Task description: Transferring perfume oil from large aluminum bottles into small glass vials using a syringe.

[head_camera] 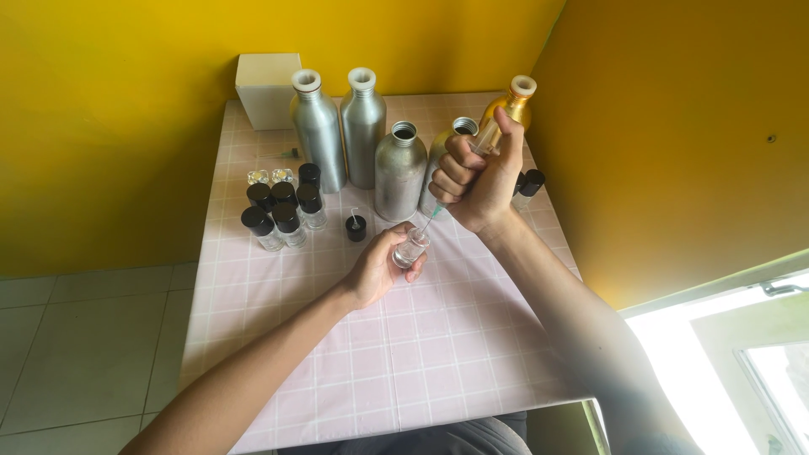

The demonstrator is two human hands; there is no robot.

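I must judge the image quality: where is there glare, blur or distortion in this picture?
Head view: the window at lower right is blown out white and washes over the right forearm; table edges bow from the wide lens; the right hand, syringe, vial and left hand are sharp and evenly lit.

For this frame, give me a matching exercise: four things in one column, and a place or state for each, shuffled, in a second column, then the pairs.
Things:
1. Small clear glass vial
2. Clear plastic syringe
3. Loose black cap
4. White square box

Places or states:
A. At the table's back left corner
B. Gripped in the right hand, needle pointing down
C. Held in the left hand
D. Lying alone on the pink checked tablecloth

Pairs: 1-C, 2-B, 3-D, 4-A
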